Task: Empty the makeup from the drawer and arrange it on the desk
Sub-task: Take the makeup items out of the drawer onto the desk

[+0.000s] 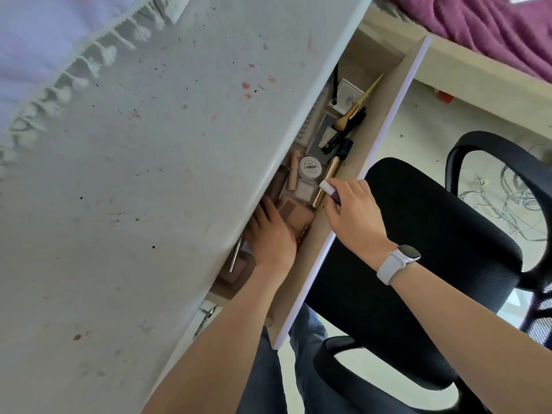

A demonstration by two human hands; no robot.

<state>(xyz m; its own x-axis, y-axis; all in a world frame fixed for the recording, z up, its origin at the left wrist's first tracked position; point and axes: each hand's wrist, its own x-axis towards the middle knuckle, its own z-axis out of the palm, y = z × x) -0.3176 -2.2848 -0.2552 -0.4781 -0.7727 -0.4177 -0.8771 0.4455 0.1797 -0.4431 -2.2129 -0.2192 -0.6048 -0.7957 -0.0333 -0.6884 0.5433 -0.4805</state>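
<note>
Right hand point(348, 204) grips a white-capped tube point(329, 191); left hand point(270, 231) holds a tan compact point(297, 215) beside "PPL" jar point(310, 168).

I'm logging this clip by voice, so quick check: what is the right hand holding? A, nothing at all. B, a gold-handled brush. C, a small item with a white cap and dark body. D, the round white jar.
C: the right hand pinches a small white-capped dark item over the open drawer, while the round white jar and the brush lie untouched in the drawer.
</note>
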